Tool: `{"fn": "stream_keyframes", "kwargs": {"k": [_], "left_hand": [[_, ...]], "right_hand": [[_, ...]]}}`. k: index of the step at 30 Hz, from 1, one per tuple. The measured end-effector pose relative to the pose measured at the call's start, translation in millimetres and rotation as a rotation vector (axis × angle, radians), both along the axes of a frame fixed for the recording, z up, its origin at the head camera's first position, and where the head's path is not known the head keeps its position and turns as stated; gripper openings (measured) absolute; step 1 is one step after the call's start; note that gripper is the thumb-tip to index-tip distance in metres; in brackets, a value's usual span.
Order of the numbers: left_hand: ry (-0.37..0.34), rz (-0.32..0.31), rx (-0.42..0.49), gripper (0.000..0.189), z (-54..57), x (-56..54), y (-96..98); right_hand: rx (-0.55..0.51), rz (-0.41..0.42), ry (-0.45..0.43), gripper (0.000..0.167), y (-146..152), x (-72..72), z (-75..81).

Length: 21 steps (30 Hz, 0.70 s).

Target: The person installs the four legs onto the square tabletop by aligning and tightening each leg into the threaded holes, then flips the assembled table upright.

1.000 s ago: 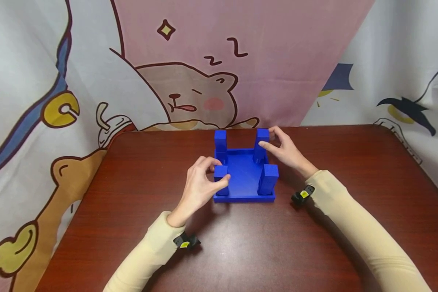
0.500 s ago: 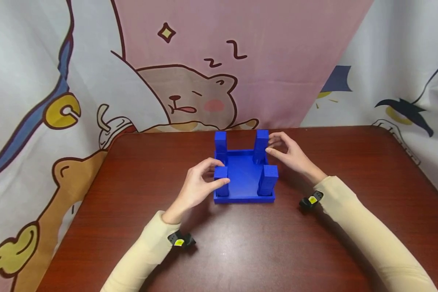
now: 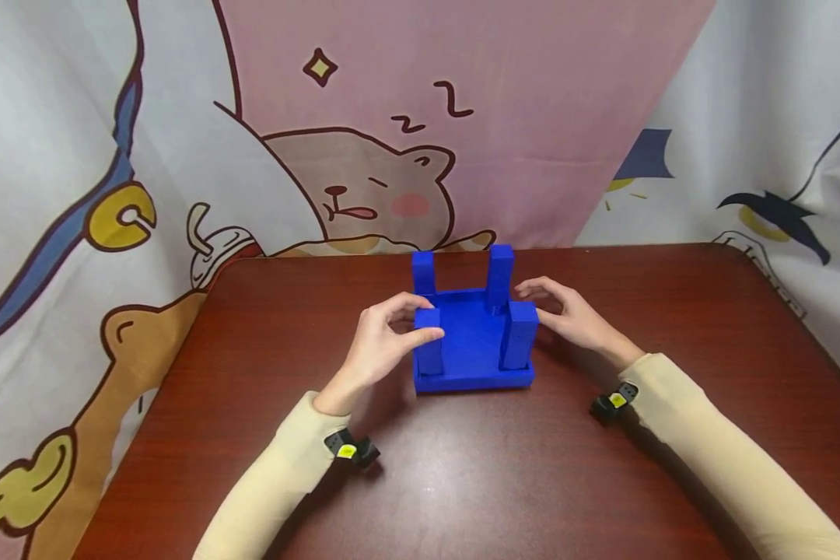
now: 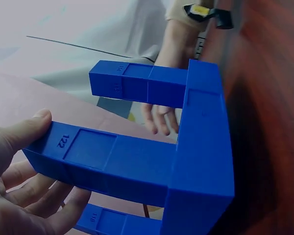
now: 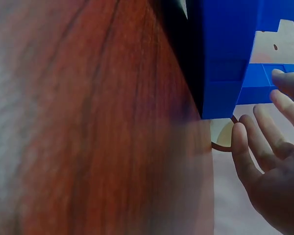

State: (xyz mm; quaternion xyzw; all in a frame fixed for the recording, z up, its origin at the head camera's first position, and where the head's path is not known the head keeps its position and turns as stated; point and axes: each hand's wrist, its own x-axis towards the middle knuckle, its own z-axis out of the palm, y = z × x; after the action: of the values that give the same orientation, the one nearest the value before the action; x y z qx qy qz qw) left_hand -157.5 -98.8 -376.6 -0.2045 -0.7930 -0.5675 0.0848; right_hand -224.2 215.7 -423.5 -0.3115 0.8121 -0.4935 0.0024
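Observation:
A blue square frame (image 3: 472, 330) with a raised rim has a tall blue post standing at each corner. My left hand (image 3: 376, 344) grips the near-left post (image 3: 430, 356) near its top; in the left wrist view that post (image 4: 100, 149) carries the number 122, with thumb on one side and fingers on the other. Beside the frame's right side, my right hand (image 3: 575, 317) hovers with fingers loosely bent, holding nothing. The near-right post (image 3: 519, 336) is closest to it. Whether the thumb tip behind this post touches it is hidden. The frame looks slightly tilted, its near side raised.
The frame is over a brown wooden table (image 3: 462, 482). Behind it hangs a cloth (image 3: 532, 117) printed with a sleeping bear, meeting the table's back edge. A black camera mount (image 3: 614, 400) sits on the right wrist, and another camera mount (image 3: 351, 449) on the left.
My right hand has let go of the far-right post and drawn back toward me and to the right. The left hand keeps its grip; the frame has tipped and shifted slightly.

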Motion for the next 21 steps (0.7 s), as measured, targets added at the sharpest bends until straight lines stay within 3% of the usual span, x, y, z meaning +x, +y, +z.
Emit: {"fn": "stream_keyframes", "kwargs": {"k": [4, 10, 14, 21], "left_hand": [[-0.022, 0.024, 0.036, 0.026, 7.6, -9.5, 1.5], [-0.089, 0.047, 0.117, 0.024, 16.8, -22.3, 3.4], [-0.125, 0.049, 0.218, 0.023, 21.8, -31.3, 4.4], [-0.223, 0.043, 0.461, 0.017, 31.1, -44.2, 3.0]], "right_hand": [[0.044, -0.026, -0.008, 0.035, 11, -4.3, -14.2], [0.035, 0.013, 0.022, 0.036, 10, 8.3, -6.9], [0.009, 0.099, 0.042, 0.041, 8, 14.7, -2.1], [-0.030, 0.154, -0.041, 0.055, 12, 8.0, -17.3]]}}
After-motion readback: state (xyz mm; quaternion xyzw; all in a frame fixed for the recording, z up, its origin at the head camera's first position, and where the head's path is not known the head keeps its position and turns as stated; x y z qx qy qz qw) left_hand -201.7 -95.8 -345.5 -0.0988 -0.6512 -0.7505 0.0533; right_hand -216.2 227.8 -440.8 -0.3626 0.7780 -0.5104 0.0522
